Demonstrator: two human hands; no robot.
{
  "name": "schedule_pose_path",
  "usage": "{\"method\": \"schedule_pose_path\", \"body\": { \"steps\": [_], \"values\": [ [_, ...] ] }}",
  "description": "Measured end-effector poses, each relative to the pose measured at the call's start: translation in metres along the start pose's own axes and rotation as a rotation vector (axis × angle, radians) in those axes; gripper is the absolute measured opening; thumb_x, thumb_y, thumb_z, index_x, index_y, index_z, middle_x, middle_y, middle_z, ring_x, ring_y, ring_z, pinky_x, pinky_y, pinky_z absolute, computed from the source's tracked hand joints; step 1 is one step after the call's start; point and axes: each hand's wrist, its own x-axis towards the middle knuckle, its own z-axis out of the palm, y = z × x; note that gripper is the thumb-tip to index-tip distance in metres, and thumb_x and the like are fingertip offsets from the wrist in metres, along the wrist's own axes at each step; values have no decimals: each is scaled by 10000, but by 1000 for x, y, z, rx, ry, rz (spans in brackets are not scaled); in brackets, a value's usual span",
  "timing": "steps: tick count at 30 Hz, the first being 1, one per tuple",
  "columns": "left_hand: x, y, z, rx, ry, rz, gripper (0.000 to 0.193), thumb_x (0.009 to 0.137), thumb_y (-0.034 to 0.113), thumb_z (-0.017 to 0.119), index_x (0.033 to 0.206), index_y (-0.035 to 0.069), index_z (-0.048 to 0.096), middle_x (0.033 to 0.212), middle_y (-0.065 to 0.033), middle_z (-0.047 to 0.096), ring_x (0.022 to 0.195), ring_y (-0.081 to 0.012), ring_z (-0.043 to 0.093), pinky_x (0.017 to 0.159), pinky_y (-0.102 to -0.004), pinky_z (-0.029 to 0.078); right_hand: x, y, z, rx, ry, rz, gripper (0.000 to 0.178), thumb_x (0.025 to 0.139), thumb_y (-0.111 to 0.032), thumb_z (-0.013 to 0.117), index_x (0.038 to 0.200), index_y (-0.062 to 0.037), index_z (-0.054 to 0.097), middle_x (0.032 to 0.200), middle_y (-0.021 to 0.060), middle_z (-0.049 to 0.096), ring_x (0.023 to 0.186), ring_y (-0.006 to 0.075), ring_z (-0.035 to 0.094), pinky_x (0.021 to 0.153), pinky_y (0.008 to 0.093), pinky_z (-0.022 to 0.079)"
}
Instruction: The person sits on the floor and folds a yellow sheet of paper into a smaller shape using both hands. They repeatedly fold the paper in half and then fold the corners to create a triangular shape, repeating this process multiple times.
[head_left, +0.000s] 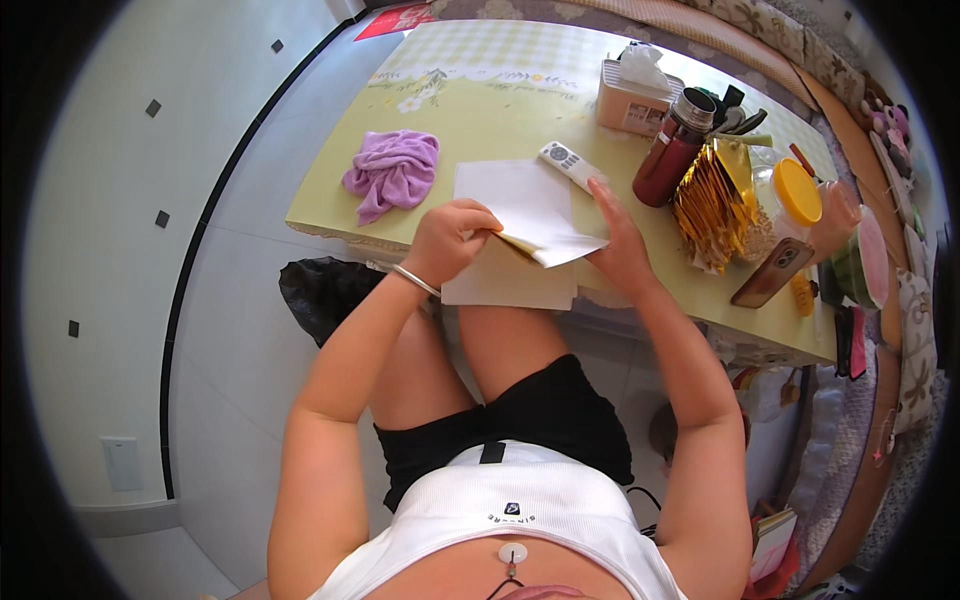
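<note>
A white sheet of paper [530, 215] is bent over into a fold above the near edge of the table. My left hand [452, 238], with a white bangle at its wrist, pinches the left end of the fold between thumb and fingers. At the other end, my right hand [622, 240] has the paper's corner against its inner side, its upper fingers stretched along the paper. Part of its grip is hidden. Beneath lies more white paper [510, 287], jutting past the table edge. A white remote control [568, 163] rests just beyond the paper, close to my right fingertips.
On the table [340, 190] a purple cloth [393, 172] lies left. A tissue box [632, 100], dark red flask [672, 150], gold packets [712, 205], yellow-lidded jar [797, 193] and phone [772, 272] crowd the right. A black bag [330, 295] hangs below the left edge.
</note>
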Motion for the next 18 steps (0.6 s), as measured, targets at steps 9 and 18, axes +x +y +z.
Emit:
{"method": "schedule_pose_path", "body": {
  "steps": [9, 18],
  "values": [
    [21, -33, -3, -219, -263, -104, 182, 817, 46, 688, 980, -4, 752, 1180, -158, 703, 1248, -277, 580, 1077, -391, 436, -17, -20, 10, -323, -201, -419, 164, 712, -94, 677, 873, -115, 694, 965, 43, 687, 1000, 267, 643, 935, 407, 487],
    [-33, 14, 24, 383, -192, 215, 292, 741, 96, 755, 1015, 7, 705, 1132, -225, 671, 1091, -406, 626, 962, -431, 502, -11, -52, 27, -328, -162, -297, 55, 743, -133, 678, 726, -93, 644, 866, 63, 668, 860, 265, 644, 761, 387, 512]
  ]
}}
